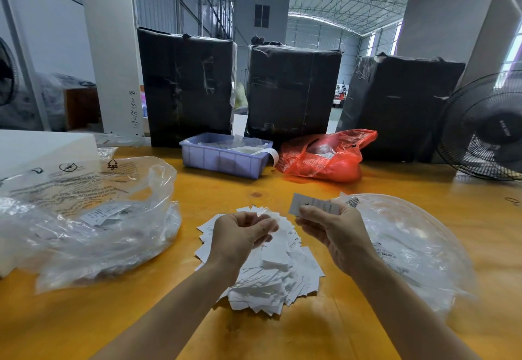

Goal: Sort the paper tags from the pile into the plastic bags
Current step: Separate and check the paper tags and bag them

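Warehouse light fell on an orange-topped bench, with black-wrapped cartons, a lilac bin and a red bag ranged along its far edge and a fan at the right. Between the forearms lay the pile of paper tags, small white slips, some printed, fanned and overlapping loosely. One clear plastic bag sat slumped to the left with a few slips inside, another clear bag lay to the right, its contents hard to make out through the glare. The right hand held a single tag raised above the pile, pinched between thumb and fingertips, printed face up. The left hand hovered over the pile with fingers curled, seemingly pinching another white slip, though blur made that uncertain. The step in hand looked like reading the lifted tag to decide its bag; the next move would call for carrying it over the proper bag's mouth and loosening the grip without dragging neighbouring slips along.
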A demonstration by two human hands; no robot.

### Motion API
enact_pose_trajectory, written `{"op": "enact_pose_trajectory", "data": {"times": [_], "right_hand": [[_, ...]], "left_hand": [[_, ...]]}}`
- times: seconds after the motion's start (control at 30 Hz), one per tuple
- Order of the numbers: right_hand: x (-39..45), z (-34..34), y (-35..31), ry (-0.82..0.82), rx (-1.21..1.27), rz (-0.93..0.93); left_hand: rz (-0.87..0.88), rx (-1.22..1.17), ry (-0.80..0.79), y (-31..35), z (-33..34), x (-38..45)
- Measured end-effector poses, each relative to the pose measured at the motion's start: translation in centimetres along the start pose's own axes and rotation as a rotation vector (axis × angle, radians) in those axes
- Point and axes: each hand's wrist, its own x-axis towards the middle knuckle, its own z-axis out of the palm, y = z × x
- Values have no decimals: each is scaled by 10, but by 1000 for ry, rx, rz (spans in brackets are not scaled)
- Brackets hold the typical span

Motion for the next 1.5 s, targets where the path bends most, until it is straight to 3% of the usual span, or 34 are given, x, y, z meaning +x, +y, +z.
{"op": "enact_pose_trajectory", "data": {"times": [0.1, 0.37, 1.0, 1.27, 1.5], "right_hand": [[-1, 2, -1, -39, -5, -37], [-6, 6, 3, -44, -295, -186], [-7, 10, 6, 7, -479, -271], [-6, 9, 3, 26, -389, -262], [-7, 13, 8, 16, -496, -311]], "left_hand": [[47, 79, 36, -2, 0, 1], [184, 179, 30, -4, 3, -1], [267, 262, 41, -6, 1, 0], [241, 235, 59, -5, 1, 0], [238, 226, 47, -2, 3, -3]]}}
